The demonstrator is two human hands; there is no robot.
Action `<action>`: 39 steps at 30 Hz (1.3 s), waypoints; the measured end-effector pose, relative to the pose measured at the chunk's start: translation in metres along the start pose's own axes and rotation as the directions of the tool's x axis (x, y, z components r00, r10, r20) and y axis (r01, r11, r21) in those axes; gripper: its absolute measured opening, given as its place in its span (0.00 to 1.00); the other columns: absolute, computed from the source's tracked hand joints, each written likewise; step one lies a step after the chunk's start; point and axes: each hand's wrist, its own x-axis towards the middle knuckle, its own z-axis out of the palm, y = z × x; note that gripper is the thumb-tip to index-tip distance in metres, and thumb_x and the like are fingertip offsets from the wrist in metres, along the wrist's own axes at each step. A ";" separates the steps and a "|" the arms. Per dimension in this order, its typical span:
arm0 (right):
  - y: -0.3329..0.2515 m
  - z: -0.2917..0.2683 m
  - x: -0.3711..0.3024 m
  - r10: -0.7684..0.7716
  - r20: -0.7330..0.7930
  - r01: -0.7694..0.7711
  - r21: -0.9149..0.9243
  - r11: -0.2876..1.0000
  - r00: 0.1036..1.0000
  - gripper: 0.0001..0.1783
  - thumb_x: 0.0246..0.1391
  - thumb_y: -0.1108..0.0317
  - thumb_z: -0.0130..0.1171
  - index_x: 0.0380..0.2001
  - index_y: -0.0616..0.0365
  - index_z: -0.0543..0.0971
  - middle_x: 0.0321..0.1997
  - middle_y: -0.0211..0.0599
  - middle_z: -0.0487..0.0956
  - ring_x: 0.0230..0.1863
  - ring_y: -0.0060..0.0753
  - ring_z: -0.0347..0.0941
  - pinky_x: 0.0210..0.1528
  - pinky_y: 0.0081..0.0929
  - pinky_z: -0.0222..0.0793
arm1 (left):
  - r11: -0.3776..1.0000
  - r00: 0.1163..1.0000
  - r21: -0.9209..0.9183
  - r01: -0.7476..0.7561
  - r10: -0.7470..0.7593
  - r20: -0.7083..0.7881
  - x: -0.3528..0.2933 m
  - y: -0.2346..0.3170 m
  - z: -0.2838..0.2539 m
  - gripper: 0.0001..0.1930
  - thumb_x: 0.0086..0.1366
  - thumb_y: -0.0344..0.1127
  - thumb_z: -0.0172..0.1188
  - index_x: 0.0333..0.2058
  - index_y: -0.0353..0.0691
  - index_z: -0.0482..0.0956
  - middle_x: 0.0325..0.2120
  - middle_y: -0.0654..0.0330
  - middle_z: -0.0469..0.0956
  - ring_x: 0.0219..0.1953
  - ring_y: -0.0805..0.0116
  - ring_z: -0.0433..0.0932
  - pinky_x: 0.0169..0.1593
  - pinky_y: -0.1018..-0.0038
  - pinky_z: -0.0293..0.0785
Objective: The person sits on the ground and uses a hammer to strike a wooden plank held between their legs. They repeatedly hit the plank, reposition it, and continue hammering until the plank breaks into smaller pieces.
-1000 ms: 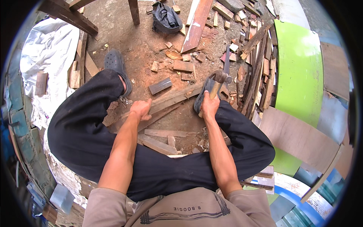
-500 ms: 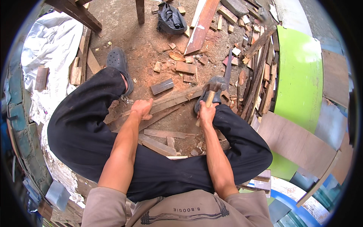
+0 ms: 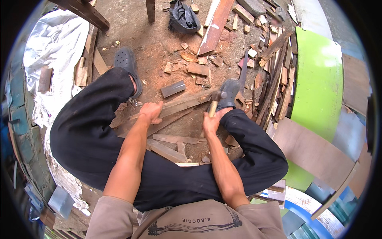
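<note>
Between my legs a long wooden plank (image 3: 181, 104) lies slanted over the ground, its right end by my right shoe. My left hand (image 3: 150, 112) is closed over its left part, fingers curled toward the far edge and the thumb nearer me; the fingertips are hidden. A hammer (image 3: 213, 108) with a light wooden handle and a dark metal head is in my right hand (image 3: 210, 124), wrapped round the handle. The hammer head, slightly blurred, is above the plank's right end. Below that plank rests a second, darker board (image 3: 169, 121).
A small wood block (image 3: 173, 89) sits beyond the plank. A handsaw's dark blade (image 3: 243, 69) stands past my right shoe (image 3: 229, 92). Offcuts and stacked strips (image 3: 274, 79) line the right, beside a green panel (image 3: 318, 83). A black bag (image 3: 184, 18) lies at the far side.
My right hand and the hammer have shifted left and nearer to me, and the hammer head has come down over the plank's end. My left hand stays on the plank.
</note>
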 end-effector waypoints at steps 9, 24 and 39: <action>0.022 0.032 0.011 -0.038 -0.110 0.049 0.100 0.994 0.993 0.14 0.52 0.64 0.57 0.33 0.66 0.75 0.22 0.45 0.75 0.23 0.43 0.73 0.27 0.40 0.68 | 1.000 1.000 0.020 -0.016 0.016 0.003 0.002 0.008 -0.010 0.33 0.47 0.43 0.71 0.47 0.33 0.66 0.34 0.43 0.81 0.43 0.44 0.80 0.48 0.57 0.76; -0.006 0.003 0.023 -0.018 -0.222 0.052 0.147 0.988 0.975 0.16 0.51 0.63 0.57 0.36 0.67 0.76 0.24 0.51 0.76 0.27 0.47 0.73 0.31 0.40 0.69 | 1.000 1.000 0.027 -0.007 0.007 -0.002 0.002 0.009 -0.011 0.31 0.47 0.43 0.70 0.46 0.32 0.67 0.34 0.43 0.81 0.42 0.44 0.80 0.48 0.57 0.76; -0.019 -0.045 0.030 0.124 0.029 -0.126 0.114 0.985 0.992 0.10 0.54 0.67 0.59 0.33 0.64 0.74 0.15 0.34 0.72 0.11 0.28 0.68 0.12 0.31 0.64 | 0.999 1.000 0.049 -0.013 0.013 -0.006 0.003 0.003 -0.011 0.33 0.46 0.44 0.71 0.47 0.33 0.66 0.34 0.44 0.81 0.43 0.45 0.80 0.47 0.57 0.76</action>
